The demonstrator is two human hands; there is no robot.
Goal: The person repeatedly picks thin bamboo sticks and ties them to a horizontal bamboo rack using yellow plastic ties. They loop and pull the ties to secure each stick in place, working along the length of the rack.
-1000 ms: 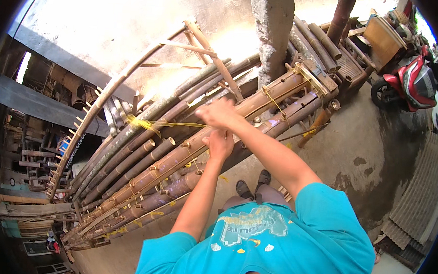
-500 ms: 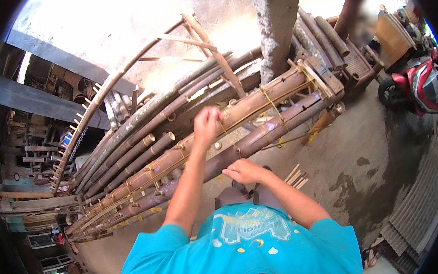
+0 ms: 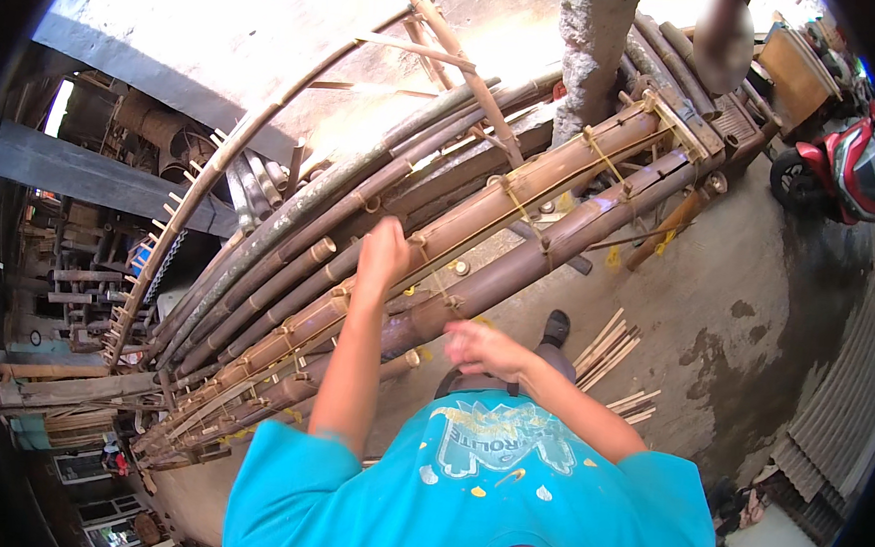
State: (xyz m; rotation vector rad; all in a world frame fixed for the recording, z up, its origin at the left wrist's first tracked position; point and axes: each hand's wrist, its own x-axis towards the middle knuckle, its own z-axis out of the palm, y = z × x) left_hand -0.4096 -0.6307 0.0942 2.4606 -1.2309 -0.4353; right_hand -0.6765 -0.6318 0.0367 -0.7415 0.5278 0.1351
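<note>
We count two bare hands (image 3: 383, 255) (image 3: 493, 351), two lashed bamboo poles (image 3: 554, 175) (image 3: 581, 227), one concrete pillar (image 3: 586, 62), one curved pegged pole (image 3: 267, 114), one red motorbike (image 3: 863, 171), one teal shirt (image 3: 483, 507), split sticks (image 3: 605, 352) too overlapped to tally.

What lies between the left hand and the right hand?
In the head view, the nearer thick bamboo pole crosses between the left hand and the blurred right hand; I can't tell whether either touches it.

Free room over the floor (image 3: 700, 315) at right, but bamboo poles (image 3: 502, 278) and a pillar (image 3: 592, 67) ahead.
</note>
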